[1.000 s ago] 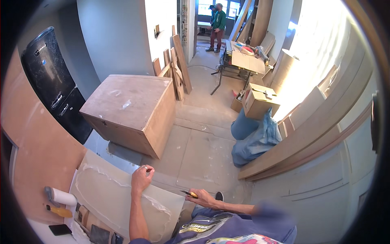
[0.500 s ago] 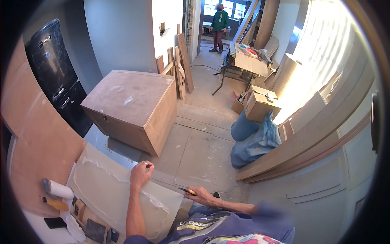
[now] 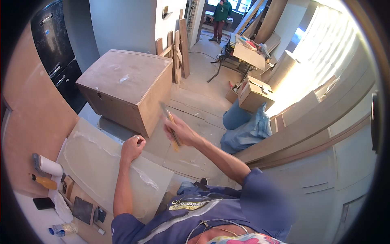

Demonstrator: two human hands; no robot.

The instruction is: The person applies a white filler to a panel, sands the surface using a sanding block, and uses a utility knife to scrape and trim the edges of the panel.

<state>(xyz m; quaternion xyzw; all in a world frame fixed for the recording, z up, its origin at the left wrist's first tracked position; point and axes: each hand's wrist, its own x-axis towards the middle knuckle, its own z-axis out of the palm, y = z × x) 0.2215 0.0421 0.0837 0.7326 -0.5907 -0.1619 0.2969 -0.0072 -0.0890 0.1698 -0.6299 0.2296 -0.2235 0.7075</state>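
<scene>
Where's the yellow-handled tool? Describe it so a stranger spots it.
Find the big wooden chest. Just right of it in view, the right hand grips the yellow-handled tool. Unlike the orange bottle, it is slim, with a grey upper end.

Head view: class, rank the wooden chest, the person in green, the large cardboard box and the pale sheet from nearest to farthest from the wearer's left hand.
1. Pale sheet, beneath the left hand and forearm.
2. Wooden chest, just ahead.
3. Large cardboard box, farther ahead, right.
4. Person in green, far background.

Lettering (image 3: 190,203) on the purple shirt (image 3: 229,207) and black fridge (image 3: 57,49) (the latter too small)
</scene>
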